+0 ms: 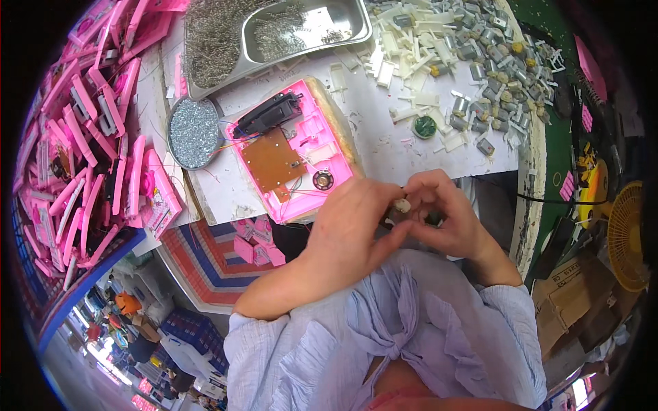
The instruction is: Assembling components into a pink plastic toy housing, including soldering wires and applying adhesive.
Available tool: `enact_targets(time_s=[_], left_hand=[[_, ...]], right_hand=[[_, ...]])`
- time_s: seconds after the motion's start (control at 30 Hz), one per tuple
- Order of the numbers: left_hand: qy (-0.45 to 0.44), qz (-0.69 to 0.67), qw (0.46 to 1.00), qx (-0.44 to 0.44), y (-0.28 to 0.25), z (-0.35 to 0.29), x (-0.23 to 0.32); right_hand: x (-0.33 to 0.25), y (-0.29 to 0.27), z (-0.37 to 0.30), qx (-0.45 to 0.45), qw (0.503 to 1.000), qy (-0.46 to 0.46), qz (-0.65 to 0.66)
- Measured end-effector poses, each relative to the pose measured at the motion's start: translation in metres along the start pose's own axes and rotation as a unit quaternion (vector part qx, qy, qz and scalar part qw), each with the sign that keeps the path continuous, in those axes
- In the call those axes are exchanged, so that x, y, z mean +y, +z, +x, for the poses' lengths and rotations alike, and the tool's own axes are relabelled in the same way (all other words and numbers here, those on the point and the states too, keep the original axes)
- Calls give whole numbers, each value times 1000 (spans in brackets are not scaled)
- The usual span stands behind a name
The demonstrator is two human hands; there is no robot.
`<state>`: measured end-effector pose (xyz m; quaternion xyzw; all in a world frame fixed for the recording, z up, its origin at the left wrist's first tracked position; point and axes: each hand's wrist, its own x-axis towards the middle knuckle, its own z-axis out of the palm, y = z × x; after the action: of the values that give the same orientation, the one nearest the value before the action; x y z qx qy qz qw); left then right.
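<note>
White-papered bench [384, 147] is running across in front of the person, loaded with parts. Nearest first: both hands are working just off its near edge, fingertips coming together. Left hand [349, 214] is pinching a small pale part [402, 205], thumb and fingers almost closed. Right hand [449, 212] is curling in from the other side, gap small; can't tell whether it's gripping too. Fingers are covering most of the part, so its long axis isn't showing.

Key geometry: open pink casing [305, 210] is lying left of and ahead of the part, long axis slanting away to the left. Left hand is sitting nearer, overlapping the casing's near-right corner in view; contact unclear. Round speaker [323, 179] is occupying the near end, brown circuit board [272, 161] the middle, black module [267, 115] the far end.

Farther: bowl [221, 133] of silvery bits is sitting left of the casing, metal tray [346, 17] beyond. Small motors [504, 92] and white plastic brackets [385, 68] are covering the far right.
</note>
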<state>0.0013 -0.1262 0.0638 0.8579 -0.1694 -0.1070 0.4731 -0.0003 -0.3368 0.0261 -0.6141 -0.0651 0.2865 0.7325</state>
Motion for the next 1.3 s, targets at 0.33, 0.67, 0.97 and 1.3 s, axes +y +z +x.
enact_targets(time_s=[0.33,0.67,0.97,1.3], left_hand=[[-70,201,960,181,-98,-2,-36],[-113,182,939,268,-117,-11,-45],[-112,172,959,194,-92,-28,-59],[-163,141,930,299,-102,-55,-79]], right_hand=[[1,-27,-14,54,997,49,16],[2,-31,-15,87,995,40,30],[6,-26,-5,76,997,31,4],[0,-19,-4,101,993,51,27]])
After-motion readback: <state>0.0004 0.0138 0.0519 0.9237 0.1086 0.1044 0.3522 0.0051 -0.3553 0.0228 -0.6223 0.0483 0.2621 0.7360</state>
